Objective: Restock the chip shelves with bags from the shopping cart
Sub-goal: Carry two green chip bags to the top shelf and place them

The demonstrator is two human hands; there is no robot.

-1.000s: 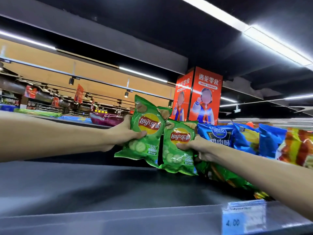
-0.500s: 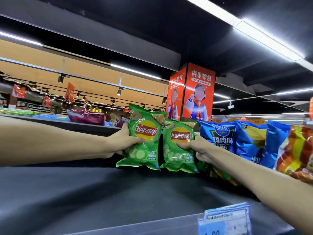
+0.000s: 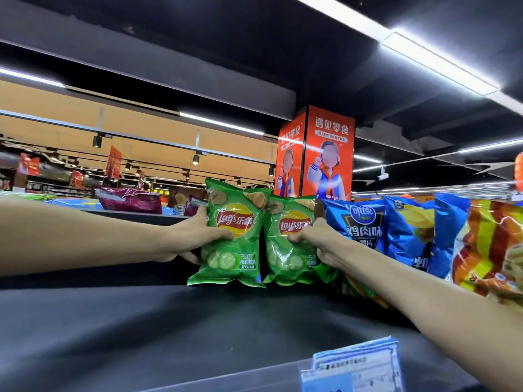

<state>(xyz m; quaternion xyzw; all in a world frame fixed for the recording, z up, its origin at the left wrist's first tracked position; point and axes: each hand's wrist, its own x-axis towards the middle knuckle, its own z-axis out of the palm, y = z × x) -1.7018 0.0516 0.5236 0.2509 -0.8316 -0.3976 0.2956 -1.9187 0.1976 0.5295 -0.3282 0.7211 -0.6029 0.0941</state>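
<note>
As both hands have lowered, the left hand [image 3: 198,239] gripping one green bag [image 3: 233,236] and the right hand [image 3: 317,241] another green bag [image 3: 285,244], their bottoms now reach the shelf [image 3: 141,329] beneath, nearly placed.

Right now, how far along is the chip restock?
Done: blue bags and striped ones stand at the right. In hand: left hand and right hand each hold a green bag upright. Left: the shelf beside them is bare; the cart is out of view.
</note>
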